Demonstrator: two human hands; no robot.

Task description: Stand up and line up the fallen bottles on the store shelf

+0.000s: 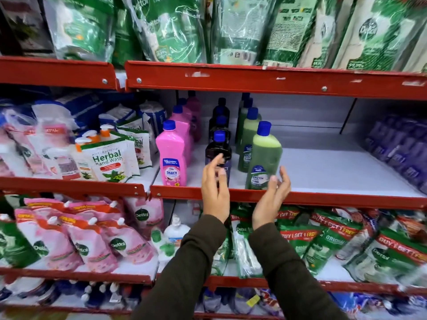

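Left hand: the left hand (215, 192) is raised at the near edge of the middle shelf (323, 179), fingers spread and loose, gripping nothing; its fingertips overlap the front dark bottle (218, 148), though contact cannot be judged

Right hand: the right hand (271, 200) is cupped with the palm facing left, empty; it sits just right of the front green bottle (265, 158), low by the label, touching or not I cannot tell

Key relation: both front bottles stand just beyond the hands, long axes upright; the left hand is nearer the dark one, the right nearer the green

Rows: three files run front to back; the pink bottles (172, 155) on the left, dark in the middle, green on the right, all blue-capped and upright

Judgement: no bottle lies fallen here; what seems left is nudging the fronts level with the red lip (346, 199)

Shelf contents: bare white board to the right, then purple packs (402, 148) far right; the herbal hand wash pouches (108, 162) fill the neighbouring bay on the left
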